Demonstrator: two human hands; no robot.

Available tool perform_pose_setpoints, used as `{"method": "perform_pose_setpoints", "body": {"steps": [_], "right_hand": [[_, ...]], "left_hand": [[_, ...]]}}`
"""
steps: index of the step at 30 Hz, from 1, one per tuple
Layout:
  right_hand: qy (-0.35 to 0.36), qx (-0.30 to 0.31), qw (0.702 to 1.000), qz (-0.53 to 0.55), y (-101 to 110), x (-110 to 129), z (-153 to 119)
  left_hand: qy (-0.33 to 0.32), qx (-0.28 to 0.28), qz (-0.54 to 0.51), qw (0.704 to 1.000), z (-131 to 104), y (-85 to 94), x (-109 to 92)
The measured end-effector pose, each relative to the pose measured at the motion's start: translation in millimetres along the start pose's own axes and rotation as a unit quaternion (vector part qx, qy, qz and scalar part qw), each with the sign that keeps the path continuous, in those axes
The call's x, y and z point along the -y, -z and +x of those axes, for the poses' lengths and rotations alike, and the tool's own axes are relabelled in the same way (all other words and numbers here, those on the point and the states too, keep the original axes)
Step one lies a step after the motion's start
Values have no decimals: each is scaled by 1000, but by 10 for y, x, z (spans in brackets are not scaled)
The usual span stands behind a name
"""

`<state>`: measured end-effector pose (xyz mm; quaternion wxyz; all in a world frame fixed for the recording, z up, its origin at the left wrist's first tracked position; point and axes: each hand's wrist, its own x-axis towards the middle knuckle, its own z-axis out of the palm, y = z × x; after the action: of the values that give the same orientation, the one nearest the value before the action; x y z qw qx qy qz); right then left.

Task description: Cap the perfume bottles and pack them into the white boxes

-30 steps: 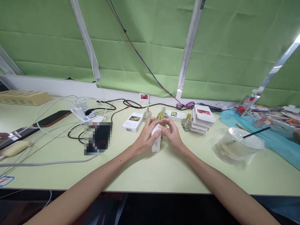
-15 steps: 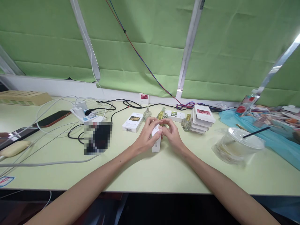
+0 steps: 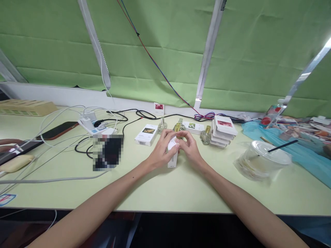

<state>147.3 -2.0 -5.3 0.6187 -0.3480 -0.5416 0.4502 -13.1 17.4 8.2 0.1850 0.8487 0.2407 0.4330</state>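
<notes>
A small white carton (image 3: 172,161) stands on the table with printing on its side. My left hand (image 3: 163,148) wraps around its left and top, the thumb pressed near the upper end. My right hand (image 3: 190,146) curls over the top right, its fingertips meeting the left ones there. The carton's upper part is largely hidden by my fingers. Just behind my hands stand glass perfume bottles (image 3: 180,124) with gold caps, partly covered. To the left are a clear perfume bottle (image 3: 162,125) and a flat white box (image 3: 146,134) with a yellow flower picture.
On the right are another perfume bottle (image 3: 206,135), a stack of white boxes (image 3: 223,131), and a lidded plastic cup (image 3: 266,160) with a black straw. Cables and a power strip (image 3: 94,128) lie left. A co-worker's hand (image 3: 9,144) is at the far left edge.
My hands and the carton hold almost the same position, with only slight finger movement. At the far left, the co-worker's hand has come further into view over the phone.
</notes>
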Motion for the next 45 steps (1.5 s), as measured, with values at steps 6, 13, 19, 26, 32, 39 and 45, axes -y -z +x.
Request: {"method": "perform_pose_setpoints", "body": {"steps": [6, 13, 19, 26, 32, 39, 45], "right_hand": [[-5, -2, 1000, -2, 0, 10, -1], [-2, 0, 1000, -4, 4, 7, -3], [-3, -1, 1000, 4, 7, -4, 6], [-5, -2, 1000, -3, 3, 1, 13], [-4, -3, 1000, -9, -1, 9, 13], [0, -8, 1000, 6, 0, 2, 18], [4, -16, 1000, -15, 0, 20, 8]], "left_hand": [[2, -16, 16, 1000, 5, -5, 2], [8, -15, 16, 1000, 4, 1, -22], [18, -21, 22, 999, 4, -3, -20], [14, -32, 26, 999, 3, -18, -15], [7, -50, 22, 998, 0, -45, -22], [-2, -60, 17, 998, -1, -52, 8], [4, -39, 40, 998, -11, -29, -29]]}}
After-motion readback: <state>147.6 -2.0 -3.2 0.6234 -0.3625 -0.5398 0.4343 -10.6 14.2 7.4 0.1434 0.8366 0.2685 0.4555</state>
